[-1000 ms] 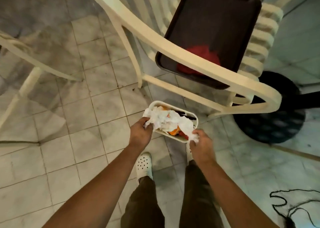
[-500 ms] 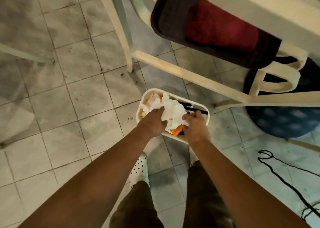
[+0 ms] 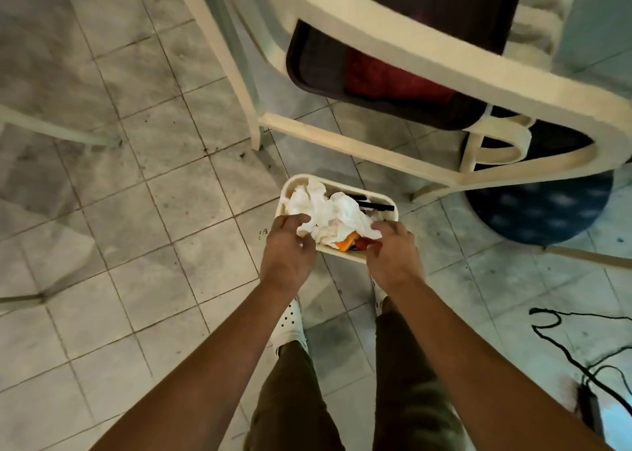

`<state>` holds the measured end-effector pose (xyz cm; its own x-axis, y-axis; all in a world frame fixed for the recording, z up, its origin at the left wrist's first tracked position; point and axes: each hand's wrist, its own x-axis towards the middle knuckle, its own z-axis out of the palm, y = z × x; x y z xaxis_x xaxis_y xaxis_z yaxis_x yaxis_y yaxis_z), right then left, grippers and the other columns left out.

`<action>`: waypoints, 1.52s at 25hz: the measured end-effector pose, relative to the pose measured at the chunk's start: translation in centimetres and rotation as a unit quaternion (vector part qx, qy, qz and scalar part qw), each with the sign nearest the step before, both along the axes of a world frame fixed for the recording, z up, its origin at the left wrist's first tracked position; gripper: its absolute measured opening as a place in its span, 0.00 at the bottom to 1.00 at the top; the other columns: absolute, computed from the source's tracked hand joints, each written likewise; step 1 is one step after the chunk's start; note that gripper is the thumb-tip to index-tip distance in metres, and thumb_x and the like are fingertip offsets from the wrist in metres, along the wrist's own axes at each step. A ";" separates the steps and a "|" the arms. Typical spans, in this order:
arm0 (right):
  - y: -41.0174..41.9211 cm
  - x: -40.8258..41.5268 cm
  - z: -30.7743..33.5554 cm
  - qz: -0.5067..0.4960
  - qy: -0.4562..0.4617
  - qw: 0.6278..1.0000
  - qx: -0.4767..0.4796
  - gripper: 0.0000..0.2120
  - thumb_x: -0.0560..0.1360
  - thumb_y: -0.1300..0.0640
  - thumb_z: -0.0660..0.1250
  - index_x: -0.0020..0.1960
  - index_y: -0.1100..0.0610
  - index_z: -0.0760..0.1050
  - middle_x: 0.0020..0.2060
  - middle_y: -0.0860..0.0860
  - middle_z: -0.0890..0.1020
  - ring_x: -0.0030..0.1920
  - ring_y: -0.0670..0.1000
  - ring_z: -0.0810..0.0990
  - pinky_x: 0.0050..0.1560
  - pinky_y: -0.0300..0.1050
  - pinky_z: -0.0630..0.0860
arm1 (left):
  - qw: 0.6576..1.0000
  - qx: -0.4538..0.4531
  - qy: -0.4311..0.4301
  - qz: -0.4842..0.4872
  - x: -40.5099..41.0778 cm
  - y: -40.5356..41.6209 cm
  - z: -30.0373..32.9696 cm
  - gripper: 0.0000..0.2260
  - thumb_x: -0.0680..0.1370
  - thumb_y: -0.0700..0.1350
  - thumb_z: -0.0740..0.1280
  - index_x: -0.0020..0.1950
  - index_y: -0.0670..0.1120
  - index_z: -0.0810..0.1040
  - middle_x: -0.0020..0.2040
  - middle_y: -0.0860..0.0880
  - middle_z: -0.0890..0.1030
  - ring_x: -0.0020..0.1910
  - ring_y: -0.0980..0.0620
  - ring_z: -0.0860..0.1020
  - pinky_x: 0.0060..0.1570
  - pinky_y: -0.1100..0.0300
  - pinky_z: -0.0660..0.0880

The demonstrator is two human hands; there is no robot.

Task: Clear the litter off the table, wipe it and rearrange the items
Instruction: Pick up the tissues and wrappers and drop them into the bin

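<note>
A small cream bin [image 3: 383,200] stands on the tiled floor in front of my feet. It is stuffed with crumpled white tissue [image 3: 328,211], an orange scrap [image 3: 345,244], a red scrap and black sticks [image 3: 376,206]. My left hand [image 3: 285,248] hovers over the bin's near left corner, its fingers curled on the tissue's edge. My right hand [image 3: 393,248] is over the near right corner, fingers curled on the tissue and red scrap.
A cream plastic chair [image 3: 427,71] stands just beyond the bin, with a dark brown tray [image 3: 318,67] and red cloth [image 3: 386,77] on its seat. A dark blue round base [image 3: 547,211] sits to the right. Black cables [image 3: 564,344] lie at lower right. Another chair's legs [image 3: 68,136] are on the left.
Both hands pushed the tissue down into the bin and have drawn back a little toward its near rim. The view has tilted down and closer to the chair.
</note>
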<state>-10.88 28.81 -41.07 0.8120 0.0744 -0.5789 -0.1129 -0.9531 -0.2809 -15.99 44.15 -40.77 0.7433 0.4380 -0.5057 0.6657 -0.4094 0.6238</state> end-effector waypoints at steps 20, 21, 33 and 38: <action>-17.9 6.4 49.1 -0.147 -0.276 0.907 0.282 0.12 0.74 0.62 0.64 0.57 0.58 0.76 0.49 0.52 0.79 0.46 0.51 0.76 0.51 0.40 0.71 | 0.954 -0.103 -0.253 -0.125 7.9 -18.6 48.9 0.11 0.76 0.39 0.63 0.57 0.46 0.78 0.47 0.51 0.78 0.45 0.55 0.75 0.49 0.65 0.71; -19.9 6.7 50.0 -0.153 -0.288 0.903 0.281 0.12 0.74 0.62 0.63 0.56 0.58 0.77 0.48 0.52 0.79 0.46 0.50 0.75 0.51 0.41 0.71 | 0.950 -0.099 -0.260 -0.144 8.5 -20.8 50.0 0.11 0.76 0.39 0.63 0.56 0.46 0.78 0.48 0.50 0.78 0.47 0.54 0.76 0.51 0.62 0.72; -43.1 8.6 50.3 -0.272 -0.269 0.892 0.239 0.11 0.74 0.62 0.63 0.56 0.58 0.76 0.50 0.54 0.77 0.45 0.52 0.73 0.46 0.41 0.66 | 0.937 -0.133 -0.231 -0.226 13.9 -39.4 50.7 0.09 0.76 0.41 0.63 0.55 0.46 0.79 0.46 0.52 0.76 0.45 0.51 0.75 0.45 0.64 0.69; -46.9 12.0 49.2 -0.313 -0.274 0.885 0.207 0.12 0.74 0.63 0.63 0.57 0.59 0.76 0.52 0.56 0.78 0.46 0.51 0.72 0.47 0.39 0.66 | 0.935 -0.104 -0.210 -0.265 19.8 -42.2 50.2 0.10 0.77 0.41 0.63 0.56 0.46 0.78 0.47 0.52 0.76 0.45 0.54 0.73 0.38 0.71 0.68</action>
